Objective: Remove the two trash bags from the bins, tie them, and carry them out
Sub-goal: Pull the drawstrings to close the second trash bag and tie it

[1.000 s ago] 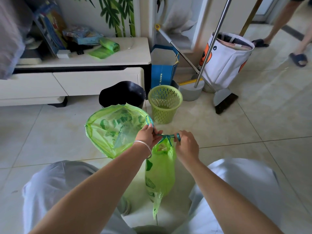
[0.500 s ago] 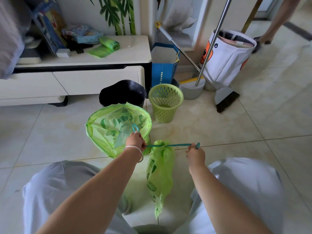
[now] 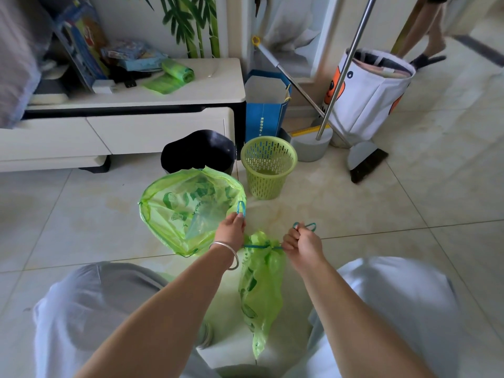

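Note:
A small green trash bag (image 3: 260, 287) hangs between my knees, its neck cinched by a teal drawstring (image 3: 259, 246). My left hand (image 3: 231, 230) grips one end of the string, with a loop sticking up above the fingers. My right hand (image 3: 301, 242) grips the other end, its loop poking out to the right. A second green trash bag (image 3: 180, 211) lies open-mouthed on the floor just left of my left hand. Behind it stand a black bin (image 3: 199, 151) and a green mesh bin (image 3: 268, 166), both without bags.
A white low cabinet (image 3: 117, 105) with a roll of green bags (image 3: 177, 70) runs along the back left. A blue paper bag (image 3: 266, 110), a broom and dustpan (image 3: 365, 162), a mop pole (image 3: 346, 66) and a white fabric basket (image 3: 373, 94) crowd the back right. Another person's legs (image 3: 428, 31) are at the top right.
My hands pulled the drawstring ends apart, then came closer together again, with the right hand now nearer the bag's neck. The person at the top right walked further away.

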